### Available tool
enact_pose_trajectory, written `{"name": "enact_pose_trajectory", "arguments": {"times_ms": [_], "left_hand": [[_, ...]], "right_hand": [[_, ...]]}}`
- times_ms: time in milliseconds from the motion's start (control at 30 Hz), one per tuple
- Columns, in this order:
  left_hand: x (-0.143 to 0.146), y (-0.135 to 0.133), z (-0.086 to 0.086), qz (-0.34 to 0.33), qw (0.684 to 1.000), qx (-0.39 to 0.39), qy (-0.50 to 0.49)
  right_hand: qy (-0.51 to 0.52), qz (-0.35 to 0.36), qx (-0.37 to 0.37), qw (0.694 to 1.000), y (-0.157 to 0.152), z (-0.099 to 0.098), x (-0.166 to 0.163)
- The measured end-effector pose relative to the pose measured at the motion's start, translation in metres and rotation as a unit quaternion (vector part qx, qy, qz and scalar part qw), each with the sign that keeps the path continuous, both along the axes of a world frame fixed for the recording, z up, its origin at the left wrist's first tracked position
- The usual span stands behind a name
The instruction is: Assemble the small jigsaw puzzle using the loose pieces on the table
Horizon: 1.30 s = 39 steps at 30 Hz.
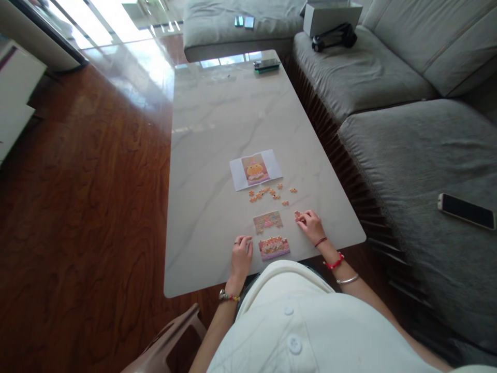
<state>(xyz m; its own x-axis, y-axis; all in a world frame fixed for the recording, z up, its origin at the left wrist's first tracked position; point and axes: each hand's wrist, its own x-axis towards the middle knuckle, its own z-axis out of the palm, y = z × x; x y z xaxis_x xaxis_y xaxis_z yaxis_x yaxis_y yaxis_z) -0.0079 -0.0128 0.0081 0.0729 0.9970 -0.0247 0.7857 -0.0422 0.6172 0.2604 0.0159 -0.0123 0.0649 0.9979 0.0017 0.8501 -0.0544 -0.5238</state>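
Note:
My right hand [309, 226] is at the right of the puzzle, its fingertips closed on a small orange-pink puzzle piece [297, 215] at the tabletop. My left hand [242, 255] rests on the table with loosely bent fingers, thumb a little apart, and no piece visible in it. Just right of it lies a joined lower puzzle section [274, 248] in pink and purple. Above that is a joined upper section [267, 222], brownish with a pink middle; a gap separates the two. Several loose orange pieces [265, 192] are scattered farther up, below a creased paper sheet with a reference picture [255, 170].
The white marbled table [209, 129] has its near edge against my body. A dark phone-like stack [266, 65] lies at its far end. Grey sofas [419, 155] run along the right, with another phone [466, 211] on the seat. A plastic stool [171, 336] stands lower left.

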Motion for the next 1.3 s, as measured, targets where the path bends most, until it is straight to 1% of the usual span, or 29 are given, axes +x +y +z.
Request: {"name": "enact_pose_trajectory", "arguments": {"times_ms": [133, 233, 300, 367, 467, 567, 700, 833, 900, 1000, 1167, 1300], "left_hand": [[0.01, -0.001, 0.001, -0.04, 0.999, 0.002, 0.019], [0.014, -0.003, -0.003, -0.061, 0.998, -0.006, 0.025], [0.014, -0.003, -0.005, -0.064, 0.997, -0.011, 0.028], [0.013, -0.003, -0.007, -0.065, 0.997, -0.011, 0.027], [0.009, -0.002, -0.008, -0.064, 0.998, -0.012, 0.026], [0.005, -0.003, -0.008, -0.056, 0.998, -0.014, 0.03], [0.001, -0.003, -0.009, -0.05, 0.998, -0.009, 0.024], [0.002, -0.002, -0.01, -0.051, 0.998, -0.009, 0.02], [0.003, -0.001, -0.01, -0.052, 0.998, -0.009, 0.022], [0.004, 0.0, -0.01, -0.06, 0.998, -0.012, 0.027], [0.005, -0.002, -0.01, -0.063, 0.997, -0.017, 0.028], [0.005, -0.004, -0.009, -0.055, 0.998, -0.02, 0.026]], "right_hand": [[0.053, 0.048, -0.008, 0.997, -0.006, 0.003, 0.015], [0.07, 0.02, 0.014, 0.997, -0.002, 0.005, 0.025], [0.059, 0.003, 0.028, 0.998, 0.007, 0.005, 0.028], [0.036, 0.023, 0.025, 0.999, 0.018, 0.004, 0.026], [0.004, 0.068, -0.002, 0.998, 0.032, 0.001, 0.018], [-0.004, 0.069, -0.02, 0.997, 0.037, -0.001, 0.014], [0.045, 0.045, -0.003, 0.998, 0.028, -0.001, 0.027], [0.072, -0.028, 0.021, 0.997, 0.01, 0.005, 0.048], [0.075, -0.021, 0.009, 0.997, 0.002, 0.007, 0.051], [0.079, 0.017, -0.012, 0.997, -0.007, 0.004, 0.043], [0.064, -0.001, -0.02, 0.998, -0.011, -0.003, 0.031], [0.052, 0.019, -0.026, 0.998, -0.016, -0.002, 0.035]]}}
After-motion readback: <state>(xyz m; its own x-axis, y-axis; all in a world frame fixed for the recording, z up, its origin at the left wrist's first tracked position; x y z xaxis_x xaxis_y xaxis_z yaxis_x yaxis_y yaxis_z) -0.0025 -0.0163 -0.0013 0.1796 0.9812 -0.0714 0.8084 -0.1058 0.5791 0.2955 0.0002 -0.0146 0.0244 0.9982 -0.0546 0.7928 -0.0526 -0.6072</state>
